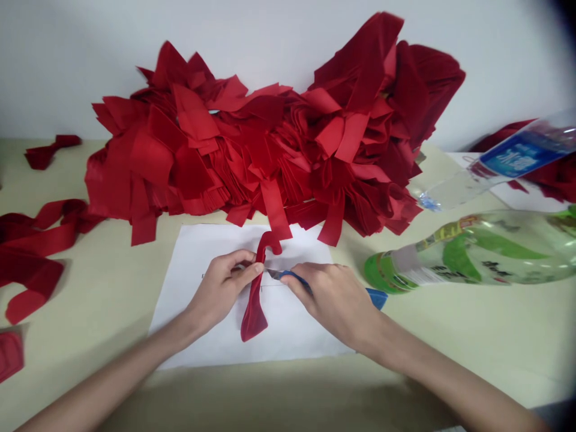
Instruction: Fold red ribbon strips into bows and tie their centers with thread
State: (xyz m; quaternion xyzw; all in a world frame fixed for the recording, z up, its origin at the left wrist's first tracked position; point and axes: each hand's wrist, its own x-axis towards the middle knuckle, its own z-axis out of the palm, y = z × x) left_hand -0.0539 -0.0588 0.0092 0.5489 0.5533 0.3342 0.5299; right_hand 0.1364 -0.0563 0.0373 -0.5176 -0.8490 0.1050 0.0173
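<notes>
Over a white sheet of paper (pixel 189 336), my left hand (pixel 227 282) pinches a folded red ribbon (pixel 255 306) near its middle. The ribbon's looped lower end hangs towards me, and its upper end curls to the right. My right hand (pixel 333 300) is closed around a blue utility knife (pixel 297 276). The knife's metal blade points left, close beside the ribbon at my left fingertips; whether it touches the ribbon I cannot tell. The blue end of the handle shows behind my right hand. Thin printed lines are visible on the paper under the blade.
A large heap of red ribbon pieces (pixel 243 150) lies along the wall. Loose red strips (pixel 40 240) are at the left. On the right lie a green-labelled plastic bottle (pixel 477 249) and a blue-labelled clear bottle (pixel 517 153), with more red pieces behind.
</notes>
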